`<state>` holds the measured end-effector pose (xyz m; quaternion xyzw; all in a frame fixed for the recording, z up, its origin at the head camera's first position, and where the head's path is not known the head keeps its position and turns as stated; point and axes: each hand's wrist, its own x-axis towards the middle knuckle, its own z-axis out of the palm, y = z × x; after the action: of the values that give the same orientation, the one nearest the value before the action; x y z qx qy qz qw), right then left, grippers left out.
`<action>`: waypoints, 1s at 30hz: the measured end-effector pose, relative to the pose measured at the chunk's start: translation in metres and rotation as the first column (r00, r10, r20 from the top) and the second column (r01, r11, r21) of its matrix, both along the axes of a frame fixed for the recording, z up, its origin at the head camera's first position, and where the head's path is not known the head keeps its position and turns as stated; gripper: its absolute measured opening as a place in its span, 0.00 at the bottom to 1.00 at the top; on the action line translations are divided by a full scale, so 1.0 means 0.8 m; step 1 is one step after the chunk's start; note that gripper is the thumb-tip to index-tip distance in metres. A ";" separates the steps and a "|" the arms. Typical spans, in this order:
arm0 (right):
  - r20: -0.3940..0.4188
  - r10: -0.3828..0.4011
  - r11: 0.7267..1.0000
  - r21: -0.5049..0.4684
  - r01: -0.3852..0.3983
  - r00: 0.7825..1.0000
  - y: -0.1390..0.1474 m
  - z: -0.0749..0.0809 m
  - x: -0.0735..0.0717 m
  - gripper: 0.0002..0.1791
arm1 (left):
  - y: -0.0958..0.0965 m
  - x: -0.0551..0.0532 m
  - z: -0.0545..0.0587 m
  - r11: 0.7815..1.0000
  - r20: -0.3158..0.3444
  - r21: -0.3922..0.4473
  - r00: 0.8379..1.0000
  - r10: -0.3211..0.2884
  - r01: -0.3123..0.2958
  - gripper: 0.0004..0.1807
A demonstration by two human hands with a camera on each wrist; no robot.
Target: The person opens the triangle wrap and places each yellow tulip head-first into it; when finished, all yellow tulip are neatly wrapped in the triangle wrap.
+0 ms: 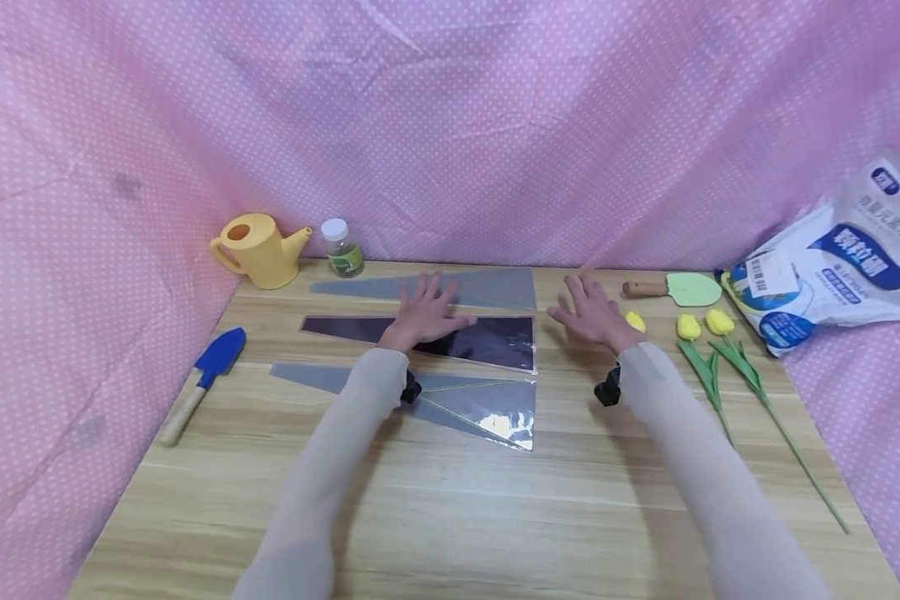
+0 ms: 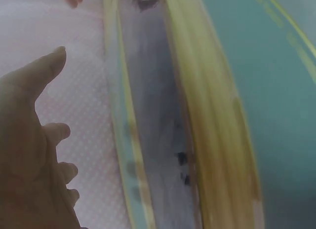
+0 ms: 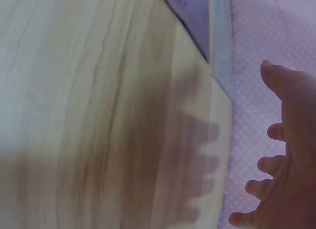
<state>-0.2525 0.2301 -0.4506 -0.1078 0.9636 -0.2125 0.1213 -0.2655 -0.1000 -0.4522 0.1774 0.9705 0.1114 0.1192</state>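
Observation:
Three flat tapered plastic sleeves lie one behind another on the table: a grey one (image 1: 487,287) at the back, a dark one (image 1: 495,340) in the middle and a grey one with yellow lines (image 1: 487,400) in front. My left hand (image 1: 423,312), fingers spread, is over the dark and back sleeves. To the right of the sleeves, my right hand (image 1: 592,315) hovers with spread fingers above bare wood, its shadow (image 3: 163,145) on the table. Neither hand holds anything. In the left wrist view the left hand (image 2: 29,140) appears beside the dark sleeve (image 2: 153,91).
At the back left stand a yellow watering can (image 1: 262,254) and a small lidded jar (image 1: 342,250). A blue trowel (image 1: 221,354) lies left. On the right are a green trowel (image 1: 693,289), yellow tulips (image 1: 720,322) and a white plastic bag (image 1: 832,258). Pink dotted cloth (image 1: 450,125) surrounds the table.

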 end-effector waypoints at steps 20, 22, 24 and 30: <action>0.051 0.004 0.997 0.071 -0.007 0.999 -0.027 -0.017 -0.030 0.34 | 0.058 -0.015 -0.015 0.999 0.107 -0.029 0.993 -0.041 0.044 0.47; 0.046 -0.013 0.995 0.098 0.008 0.999 -0.032 -0.019 -0.032 0.34 | 0.060 -0.016 -0.019 0.999 0.113 -0.027 0.993 -0.044 0.047 0.47; 0.044 -0.035 0.992 0.126 0.030 0.998 -0.036 -0.021 -0.034 0.36 | 0.061 -0.016 -0.022 0.998 0.122 -0.030 0.992 -0.044 0.048 0.46; 0.012 -0.110 0.981 0.162 0.107 0.994 -0.042 -0.026 -0.040 0.40 | 0.063 -0.014 -0.025 0.998 0.136 -0.033 0.990 -0.045 0.050 0.45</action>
<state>-0.2845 0.1963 -0.4716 -0.0430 0.9807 -0.1415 0.1277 -0.2763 -0.0494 -0.4720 0.1904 0.9576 0.1026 0.1904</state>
